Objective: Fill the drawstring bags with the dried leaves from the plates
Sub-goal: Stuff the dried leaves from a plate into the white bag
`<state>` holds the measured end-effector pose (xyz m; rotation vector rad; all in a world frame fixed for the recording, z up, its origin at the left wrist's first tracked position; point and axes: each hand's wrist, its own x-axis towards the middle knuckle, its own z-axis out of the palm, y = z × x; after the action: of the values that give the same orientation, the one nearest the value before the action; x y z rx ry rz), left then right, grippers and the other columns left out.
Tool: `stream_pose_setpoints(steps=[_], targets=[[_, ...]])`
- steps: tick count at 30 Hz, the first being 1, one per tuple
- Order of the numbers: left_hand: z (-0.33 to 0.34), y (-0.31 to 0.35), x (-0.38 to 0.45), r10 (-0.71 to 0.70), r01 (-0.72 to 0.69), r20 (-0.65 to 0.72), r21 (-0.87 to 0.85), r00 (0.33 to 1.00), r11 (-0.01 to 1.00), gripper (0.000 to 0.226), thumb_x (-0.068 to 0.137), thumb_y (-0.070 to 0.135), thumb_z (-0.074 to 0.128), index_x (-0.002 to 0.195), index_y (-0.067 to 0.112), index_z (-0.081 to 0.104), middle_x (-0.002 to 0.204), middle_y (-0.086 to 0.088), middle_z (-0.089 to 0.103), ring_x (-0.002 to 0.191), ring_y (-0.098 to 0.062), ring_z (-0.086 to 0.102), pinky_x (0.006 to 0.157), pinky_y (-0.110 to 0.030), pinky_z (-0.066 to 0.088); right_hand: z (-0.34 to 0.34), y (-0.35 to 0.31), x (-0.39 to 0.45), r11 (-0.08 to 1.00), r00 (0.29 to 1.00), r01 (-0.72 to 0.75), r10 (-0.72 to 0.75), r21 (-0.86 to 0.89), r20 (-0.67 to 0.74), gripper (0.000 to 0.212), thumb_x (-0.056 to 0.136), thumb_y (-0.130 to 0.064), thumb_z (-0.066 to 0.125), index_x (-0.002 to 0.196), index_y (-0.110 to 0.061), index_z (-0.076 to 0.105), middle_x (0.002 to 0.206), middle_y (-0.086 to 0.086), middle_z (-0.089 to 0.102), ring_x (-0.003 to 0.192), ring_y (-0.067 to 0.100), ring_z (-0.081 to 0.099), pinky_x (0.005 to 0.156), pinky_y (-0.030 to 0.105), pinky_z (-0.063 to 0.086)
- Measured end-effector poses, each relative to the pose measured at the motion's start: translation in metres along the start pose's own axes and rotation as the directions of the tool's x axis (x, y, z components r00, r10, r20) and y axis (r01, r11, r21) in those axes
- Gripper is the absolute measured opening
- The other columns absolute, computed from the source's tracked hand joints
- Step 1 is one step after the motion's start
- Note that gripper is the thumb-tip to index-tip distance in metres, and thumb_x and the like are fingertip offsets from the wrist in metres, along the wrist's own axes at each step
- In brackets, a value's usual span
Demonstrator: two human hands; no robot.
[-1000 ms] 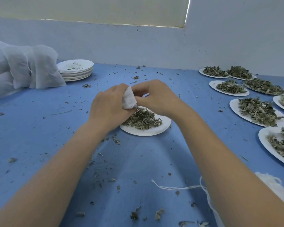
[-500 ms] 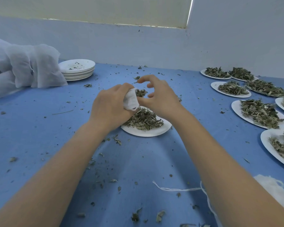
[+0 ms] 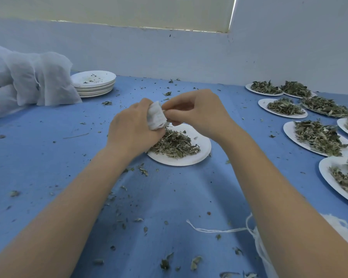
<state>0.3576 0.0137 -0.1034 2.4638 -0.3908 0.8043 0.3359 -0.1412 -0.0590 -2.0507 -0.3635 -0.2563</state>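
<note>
Hands meet right above the near plate (image 3: 201,153), forearms angled in from both bottom corners. The left hand (image 3: 133,129) is curled round a small white drawstring bag (image 3: 156,118), holding it just over the plate's pile of dried leaves (image 3: 174,145). The right hand (image 3: 197,111) has its fingers bent, tips pinching at the bag's mouth. More loaded plates (image 3: 317,137) sit right of that plate, a stack of used plates (image 3: 93,82) far left of it, all on the blue tabletop (image 3: 48,157).
</note>
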Motion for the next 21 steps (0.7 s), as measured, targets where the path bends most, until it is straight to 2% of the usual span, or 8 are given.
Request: stream_pose_setpoints(steps=[2, 4, 6, 8, 11, 15, 18, 21], targets=[[0.0, 0.0, 0.0, 0.051, -0.051, -0.015, -0.017, 0.999, 0.999, 0.043, 0.073, 0.038, 0.067, 0.107, 0.013, 0.057, 0.091, -0.004, 0.062, 0.081, -0.029, 0.056, 0.065, -0.033, 0.039, 0.005, -0.002, -0.001, 0.988, 0.998, 0.054, -0.055, -0.141, -0.001, 0.015, 0.076, -0.01, 0.07, 0.083, -0.023, 0.076, 0.066, -0.012, 0.07, 0.067, 0.001, 0.064, 0.056, 0.006, 0.042], [0.0, 0.002, -0.001, 0.139, -0.139, -0.044, -0.003, 0.989, 0.99, 0.039, 0.071, 0.025, 0.074, 0.104, 0.008, 0.06, 0.089, -0.01, 0.064, 0.079, -0.034, 0.057, 0.064, -0.034, 0.039, 0.012, -0.003, -0.001, 0.959, 0.997, 0.073, -0.074, -0.274, 0.007, 0.012, 0.078, -0.009, 0.067, 0.08, -0.017, 0.076, 0.072, 0.002, 0.071, 0.061, 0.012, 0.057, 0.052, 0.013, 0.04], [0.0, 0.005, -0.003, 0.212, -0.212, -0.051, 0.007, 0.976, 0.977, 0.036, 0.067, 0.015, 0.075, 0.097, 0.0, 0.062, 0.082, -0.015, 0.063, 0.07, -0.037, 0.058, 0.06, -0.036, 0.04, 0.019, -0.004, 0.001, 0.904, 0.997, 0.078, -0.064, -0.42, 0.048, 0.016, 0.076, -0.001, 0.057, 0.072, -0.007, 0.071, 0.065, 0.012, 0.063, 0.054, 0.014, 0.04, 0.046, 0.019, 0.031], [-0.001, 0.007, -0.006, 0.246, -0.246, -0.038, 0.0, 0.969, 0.969, 0.033, 0.066, 0.015, 0.07, 0.092, -0.003, 0.062, 0.077, -0.018, 0.061, 0.065, -0.037, 0.057, 0.057, -0.036, 0.04, 0.024, -0.007, 0.001, 0.852, 0.992, 0.084, -0.02, -0.516, 0.127, 0.023, 0.073, 0.002, 0.052, 0.058, -0.014, 0.057, 0.053, 0.002, 0.047, 0.051, 0.011, 0.032, 0.043, 0.019, 0.024], [-0.004, 0.006, -0.005, 0.188, -0.188, 0.003, -0.072, 0.982, 0.98, 0.045, 0.067, 0.017, 0.075, 0.107, 0.004, 0.061, 0.092, -0.012, 0.064, 0.078, -0.034, 0.059, 0.064, -0.039, 0.045, 0.019, -0.008, 0.0, 0.934, 0.975, 0.073, 0.007, -0.351, 0.22, 0.035, 0.078, -0.002, 0.054, 0.055, -0.028, 0.049, 0.054, -0.009, 0.045, 0.053, 0.006, 0.037, 0.049, 0.018, 0.028], [-0.009, 0.004, -0.001, 0.101, -0.094, 0.04, -0.143, 0.994, 0.985, 0.062, 0.062, 0.036, 0.074, 0.117, 0.021, 0.051, 0.098, 0.011, 0.054, 0.081, -0.016, 0.05, 0.067, -0.028, 0.037, 0.006, -0.005, -0.001, 0.977, 0.975, 0.057, -0.01, -0.203, 0.222, 0.029, 0.079, -0.002, 0.058, 0.087, -0.028, 0.068, 0.065, 0.0, 0.059, 0.057, 0.008, 0.043, 0.052, 0.015, 0.034], [-0.012, -0.004, 0.001, 0.095, -0.088, 0.087, -0.08, 0.992, 0.993, 0.056, 0.067, 0.031, 0.073, 0.117, 0.022, 0.05, 0.105, 0.004, 0.059, 0.085, -0.023, 0.054, 0.066, -0.029, 0.036, -0.006, -0.005, -0.001, 0.985, 0.981, 0.045, -0.011, -0.166, 0.195, 0.03, 0.079, -0.006, 0.064, 0.094, -0.03, 0.073, 0.081, 0.012, 0.071, 0.065, 0.008, 0.05, 0.061, 0.026, 0.043], [-0.014, -0.01, 0.003, 0.07, -0.069, 0.095, -0.005, 0.993, 0.998, 0.053, 0.069, 0.022, 0.069, 0.119, 0.018, 0.052, 0.106, -0.005, 0.06, 0.087, -0.029, 0.053, 0.066, -0.029, 0.033, -0.021, 0.0, 0.0, 0.99, 0.997, 0.027, -0.016, -0.138, 0.081, 0.012, 0.078, -0.023, 0.072, 0.088, -0.028, 0.075, 0.082, -0.009, 0.073, 0.074, 0.001, 0.063, 0.067, 0.022, 0.05]])
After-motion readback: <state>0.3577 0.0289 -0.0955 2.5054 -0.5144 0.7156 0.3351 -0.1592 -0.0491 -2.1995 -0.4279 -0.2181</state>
